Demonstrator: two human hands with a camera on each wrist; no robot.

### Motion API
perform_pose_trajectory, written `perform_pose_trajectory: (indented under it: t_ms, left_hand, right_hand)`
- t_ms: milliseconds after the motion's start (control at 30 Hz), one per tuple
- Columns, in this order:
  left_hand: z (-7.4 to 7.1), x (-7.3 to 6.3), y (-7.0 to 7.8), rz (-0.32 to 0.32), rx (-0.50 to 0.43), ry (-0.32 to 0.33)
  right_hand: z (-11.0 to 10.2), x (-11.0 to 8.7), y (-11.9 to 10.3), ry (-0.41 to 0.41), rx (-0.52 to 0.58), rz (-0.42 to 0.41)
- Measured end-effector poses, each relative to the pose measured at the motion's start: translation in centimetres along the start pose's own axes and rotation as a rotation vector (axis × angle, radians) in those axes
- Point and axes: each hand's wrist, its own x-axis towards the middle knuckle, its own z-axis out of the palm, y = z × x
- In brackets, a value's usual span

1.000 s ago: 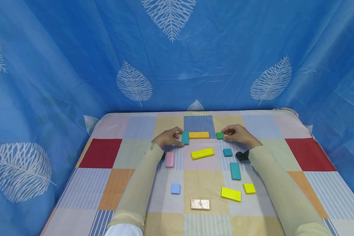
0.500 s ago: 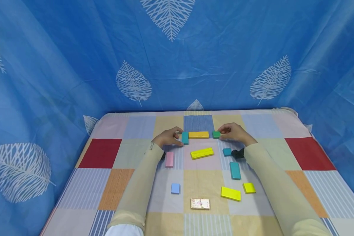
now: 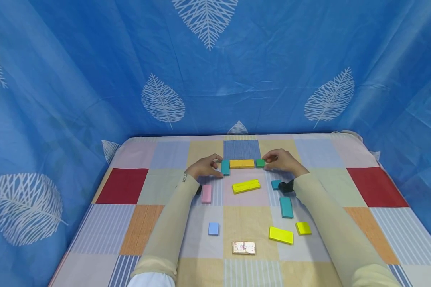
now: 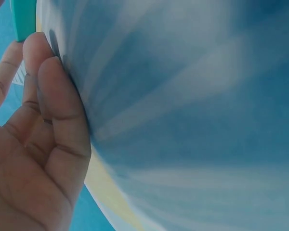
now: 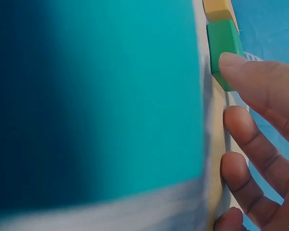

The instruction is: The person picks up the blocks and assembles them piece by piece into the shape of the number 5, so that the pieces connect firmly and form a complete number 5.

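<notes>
At the far part of the table, an orange block (image 3: 242, 164) lies lengthwise between two others. On its left a teal block (image 3: 225, 168) stands crosswise, its ends pinched between the thumb and forefinger of my left hand (image 3: 205, 166). My right hand (image 3: 284, 162) pinches a small green block (image 3: 260, 163) just right of the orange one, with a thin gap between them. In the right wrist view a digit presses the green block (image 5: 223, 45), while other fingers bend loosely below. The left wrist view catches only the end of the teal block (image 4: 24, 19).
Nearer lie a grooved yellow piece (image 3: 246, 186), a pink block (image 3: 206, 194), a small teal block (image 3: 275, 184), a larger teal block (image 3: 286, 207), two yellow blocks (image 3: 281, 235), a light blue square (image 3: 213, 229) and a patterned box (image 3: 243, 247). Blue curtain (image 3: 237, 79) hangs behind.
My right hand has slid the green block leftward, close to the orange block's right end. My left hand stays on the teal block without visible movement.
</notes>
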Motion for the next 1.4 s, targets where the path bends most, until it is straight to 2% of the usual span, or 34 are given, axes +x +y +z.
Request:
perform_pose_trajectory:
  t_ms: [167,467,800,1067,1400]
  left_hand:
    - [0.04,0.18,-0.07,-0.003,-0.006,0.000]
    - [0.09,0.28,-0.22,-0.004,-0.007,0.006]
    - [0.18,0.17,-0.02,-0.020,-0.017,0.009]
    - [0.18,0.07,0.01,-0.019,-0.022,0.012]
    - [0.19,-0.05,0.21,-0.027,-0.023,0.018]
  right_hand:
    - [0.13,-0.02,-0.15,0.000,0.014,-0.004]
    - [0.37,0.38,-0.71,-0.001,-0.004,0.072]
    - [0.39,0.41,-0.84,0.002,-0.027,0.037]
    - [0.47,0.46,-1.04,0.007,-0.027,0.060]
    - [0.51,0.35,-0.88,-0.001,-0.022,0.047]
